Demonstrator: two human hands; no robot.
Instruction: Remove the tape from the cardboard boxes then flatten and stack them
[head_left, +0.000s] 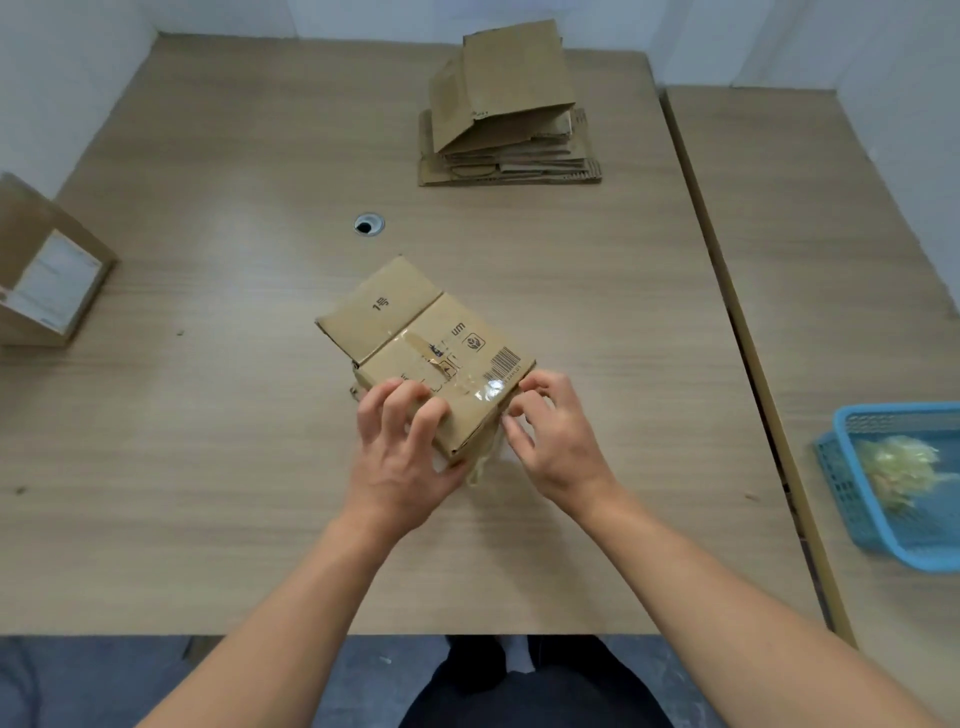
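On the table (208, 467), the left hand (402, 452) grips the cardboard box (415, 332) at its near end; the right hand (556, 436) pinches loosened tape (479, 467) at the corner. Yanked sharply, that tape could snap, leaving strips stuck.

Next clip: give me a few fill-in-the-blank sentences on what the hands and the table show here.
The left hand grips the cardboard box while the right hand picks at the clear ____ on its edge.
Crumpled tape lies in the ____ basket.
The second box at the left edge of the table bears a ____ label.
Missing words: tape; blue; white.
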